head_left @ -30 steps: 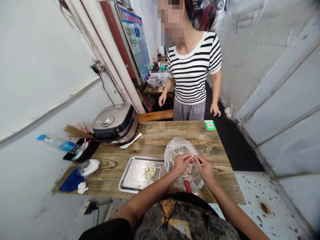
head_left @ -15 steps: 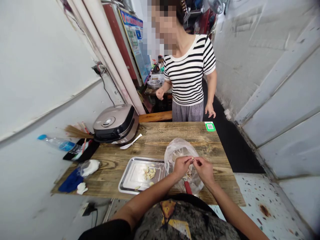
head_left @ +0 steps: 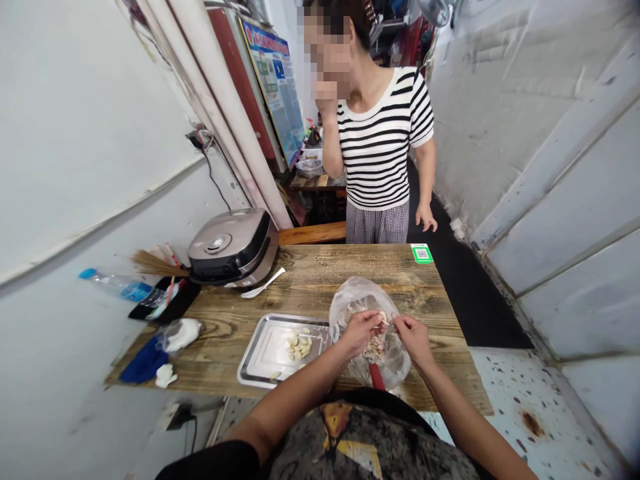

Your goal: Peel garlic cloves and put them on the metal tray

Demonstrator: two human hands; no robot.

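Note:
My left hand (head_left: 364, 331) pinches a small pale garlic clove (head_left: 383, 317) above a clear plastic bag (head_left: 354, 291). Just to its right, my right hand (head_left: 412, 339) has thumb and fingers pressed together beside the clove; a thin pale bit shows at its fingertips, too small to name. Loose garlic skins (head_left: 374, 350) lie in the open bag below both hands. A red handle (head_left: 377, 377) pokes up at the bag's near side, its other end hidden. Left of the bag, several peeled garlic cloves (head_left: 299, 347) rest on a metal tray (head_left: 251, 365).
A wooden table (head_left: 320, 280) carries an electric griddle (head_left: 233, 247), a white plastic knife (head_left: 263, 283), a blue cloth (head_left: 145, 362) and a QR-code card (head_left: 422, 254). A plastic bottle (head_left: 116, 285) lies at the left. Across the table stands a person in a striped shirt (head_left: 377, 160).
My hands have moved slightly apart, with the clove staying in the left fingers. The person opposite has raised one hand to the face.

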